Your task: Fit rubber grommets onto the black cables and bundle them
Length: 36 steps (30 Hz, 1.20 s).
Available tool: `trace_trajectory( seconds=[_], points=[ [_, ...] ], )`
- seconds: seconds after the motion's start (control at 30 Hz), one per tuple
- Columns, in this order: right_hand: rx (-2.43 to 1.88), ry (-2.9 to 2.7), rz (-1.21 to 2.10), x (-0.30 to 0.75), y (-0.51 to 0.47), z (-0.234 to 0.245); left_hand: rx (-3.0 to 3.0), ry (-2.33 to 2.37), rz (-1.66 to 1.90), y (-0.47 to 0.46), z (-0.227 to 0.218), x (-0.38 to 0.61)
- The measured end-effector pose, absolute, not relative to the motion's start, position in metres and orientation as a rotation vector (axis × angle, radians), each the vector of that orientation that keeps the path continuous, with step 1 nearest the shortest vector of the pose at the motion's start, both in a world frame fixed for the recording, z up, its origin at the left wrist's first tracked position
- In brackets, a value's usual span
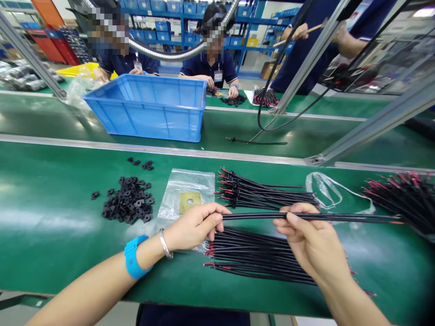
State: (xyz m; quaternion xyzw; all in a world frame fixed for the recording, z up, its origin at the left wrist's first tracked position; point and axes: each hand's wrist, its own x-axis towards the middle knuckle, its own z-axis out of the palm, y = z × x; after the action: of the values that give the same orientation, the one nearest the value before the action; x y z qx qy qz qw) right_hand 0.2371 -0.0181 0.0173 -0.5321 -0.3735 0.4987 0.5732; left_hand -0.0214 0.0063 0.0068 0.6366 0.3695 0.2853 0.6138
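Observation:
Between my two hands a few black cables (251,217) stretch level above the bench. My left hand (200,224) pinches them near their left end, with a blue band and a metal bangle on that wrist. Farther along, my right hand (311,235) grips the same cables, whose red-tipped right ends stick out past it. Below lies a row of loose black cables (258,256) with red wire ends. Just beyond my hands rests a bundle of cables fitted with black pieces (234,188). A yellowish square plate (185,202) on a clear plastic bag (176,181) is near my left hand.
A heap of small black parts (129,201) lies to the left. More red-ended cables (404,199) are piled at the right, beside a clear plastic strip (322,190). Behind the metal rail stands a blue bin (149,108). Slanted metal posts (374,129) and several co-workers are beyond.

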Motion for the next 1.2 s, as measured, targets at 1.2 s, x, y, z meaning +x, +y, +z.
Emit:
trace_trajectory(
  seconds=[1.2],
  points=[
    [-1.248, -2.424, 0.863, 0.194, 0.014, 0.000, 2.060, 1.373, 0.492, 0.016, 0.002, -0.014]
  ],
)
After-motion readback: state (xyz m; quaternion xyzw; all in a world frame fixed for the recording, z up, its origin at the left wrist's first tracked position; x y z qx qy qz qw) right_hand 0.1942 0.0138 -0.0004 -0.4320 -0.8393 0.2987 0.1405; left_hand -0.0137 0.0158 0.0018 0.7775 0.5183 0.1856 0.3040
